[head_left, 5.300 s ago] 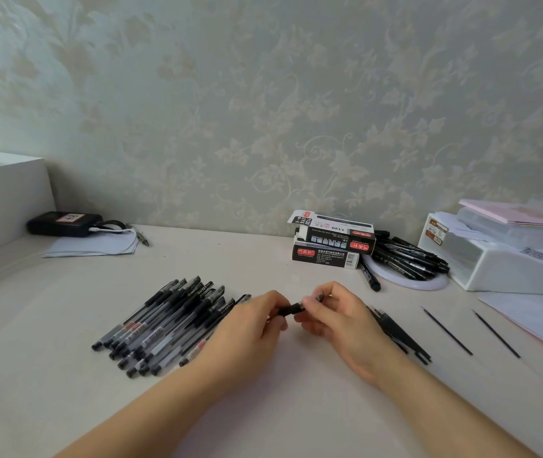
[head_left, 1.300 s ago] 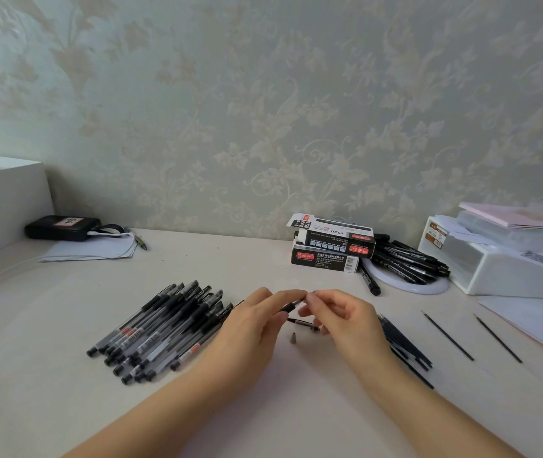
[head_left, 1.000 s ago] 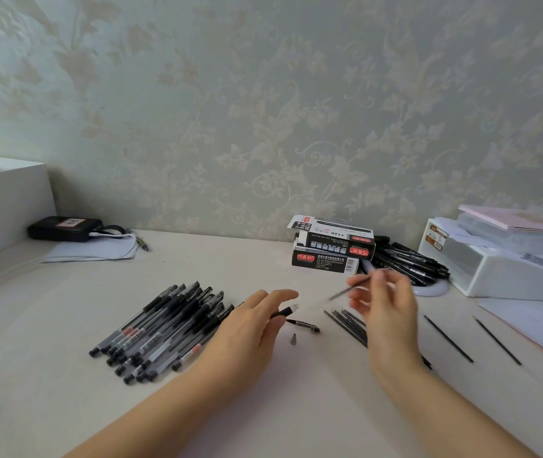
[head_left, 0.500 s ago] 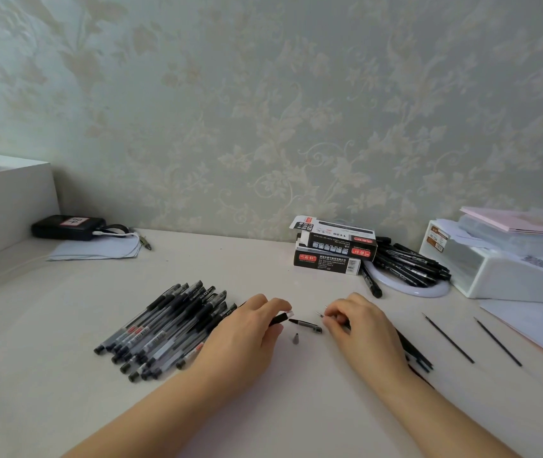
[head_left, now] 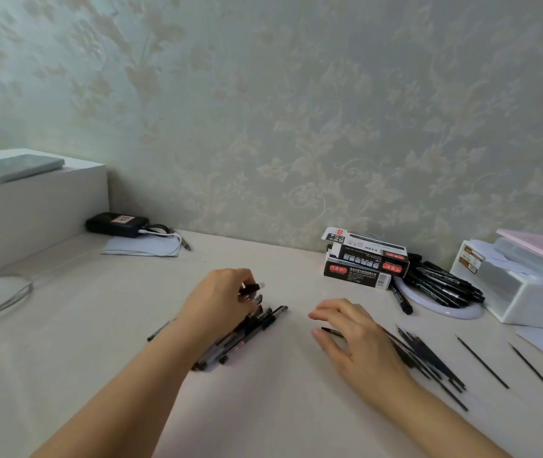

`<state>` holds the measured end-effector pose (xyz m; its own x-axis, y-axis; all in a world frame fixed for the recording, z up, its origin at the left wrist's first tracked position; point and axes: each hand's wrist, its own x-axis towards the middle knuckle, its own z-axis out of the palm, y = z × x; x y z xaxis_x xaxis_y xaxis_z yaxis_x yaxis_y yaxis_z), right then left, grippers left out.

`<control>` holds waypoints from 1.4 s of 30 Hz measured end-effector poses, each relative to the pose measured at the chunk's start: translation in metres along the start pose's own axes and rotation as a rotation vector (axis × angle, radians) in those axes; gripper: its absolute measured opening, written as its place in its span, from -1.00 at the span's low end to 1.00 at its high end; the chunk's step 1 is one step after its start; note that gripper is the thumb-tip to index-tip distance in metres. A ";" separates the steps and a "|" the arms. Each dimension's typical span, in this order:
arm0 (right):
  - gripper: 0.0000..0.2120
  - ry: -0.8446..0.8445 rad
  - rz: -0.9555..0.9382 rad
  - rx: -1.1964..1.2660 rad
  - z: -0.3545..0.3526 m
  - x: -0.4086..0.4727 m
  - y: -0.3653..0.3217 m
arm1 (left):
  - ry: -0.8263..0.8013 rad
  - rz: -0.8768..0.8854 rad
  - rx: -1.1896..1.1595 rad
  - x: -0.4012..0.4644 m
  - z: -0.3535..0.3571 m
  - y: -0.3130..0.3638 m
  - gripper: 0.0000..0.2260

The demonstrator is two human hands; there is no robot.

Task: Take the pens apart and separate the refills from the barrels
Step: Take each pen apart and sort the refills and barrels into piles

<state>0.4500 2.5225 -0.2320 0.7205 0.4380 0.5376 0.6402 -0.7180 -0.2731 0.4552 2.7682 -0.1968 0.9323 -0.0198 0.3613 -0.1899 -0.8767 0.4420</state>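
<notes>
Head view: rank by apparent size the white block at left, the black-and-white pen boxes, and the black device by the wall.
1. White block
2. Black-and-white pen boxes
3. Black device
The block is nearer the camera, so true size is unsure.

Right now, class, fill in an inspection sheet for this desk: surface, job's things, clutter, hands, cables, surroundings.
Surface: pale desk top, bare in front of the arms.
Job's things: pile of pens under the left hand; heap of refills beside the right hand; two loose refills further right.
Clutter: two pen boxes; dark markers on a white ring; white container; black device on paper.
Hands: left hand grips a dark pen part; right hand hangs loosely curled over the desk, a small dark piece beneath it.
Cables: grey cable at the left edge.
Surroundings: floral wallpaper; white block.
</notes>
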 end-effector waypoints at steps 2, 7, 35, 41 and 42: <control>-0.72 -0.104 -0.088 -0.028 0.009 0.006 -0.010 | -0.011 -0.021 -0.003 0.001 -0.005 -0.004 -0.89; -0.68 -0.190 -0.225 -0.048 0.027 0.034 -0.035 | -0.088 -0.060 0.025 0.001 -0.007 -0.013 -0.84; -0.86 -0.300 -0.209 0.012 0.023 0.050 -0.021 | -0.130 -0.006 0.001 -0.001 -0.002 -0.004 -0.89; -0.85 -0.476 -0.368 -0.124 0.017 0.067 -0.028 | -0.122 -0.028 0.009 0.000 -0.002 -0.007 -0.76; -0.83 -0.464 -0.412 -0.178 0.017 0.068 -0.030 | -0.123 -0.030 0.008 -0.001 -0.002 -0.007 -0.76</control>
<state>0.4844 2.5829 -0.2012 0.4911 0.8566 0.1580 0.8637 -0.5025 0.0396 0.4555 2.7754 -0.1988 0.9682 -0.0523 0.2446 -0.1598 -0.8817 0.4439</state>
